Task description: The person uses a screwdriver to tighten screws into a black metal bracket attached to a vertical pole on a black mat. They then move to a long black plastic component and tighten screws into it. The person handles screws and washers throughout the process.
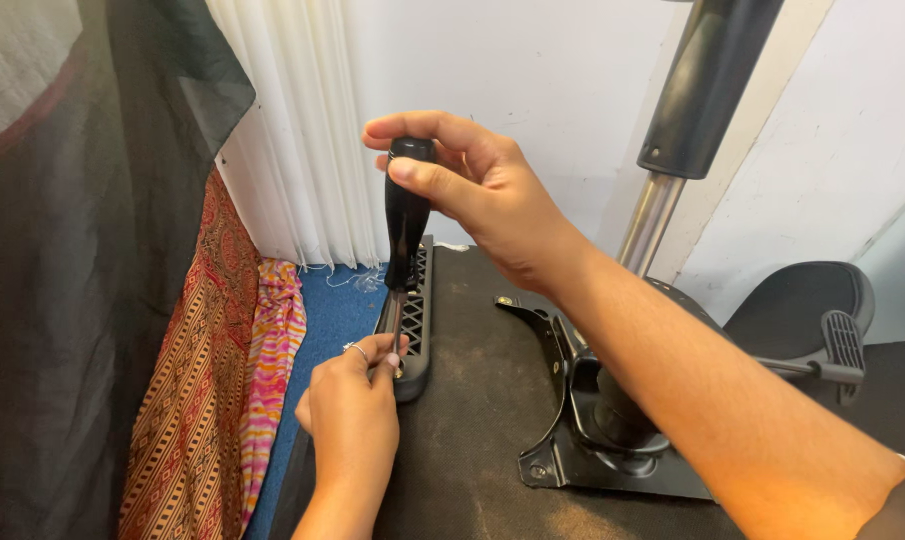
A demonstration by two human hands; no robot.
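Right hand (478, 185) gripping black plastic screwdriver handle (407, 215) upright over black slotted chair bracket (418, 310), left hand (353, 400) pinching its metal shaft (397, 325) just above that bracket

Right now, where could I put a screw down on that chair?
Bare patch: the seat underside between the left hand and the metal plate. Crowded: the armrest bracket, where the screwdriver in the right hand stands, and around the gas cylinder.
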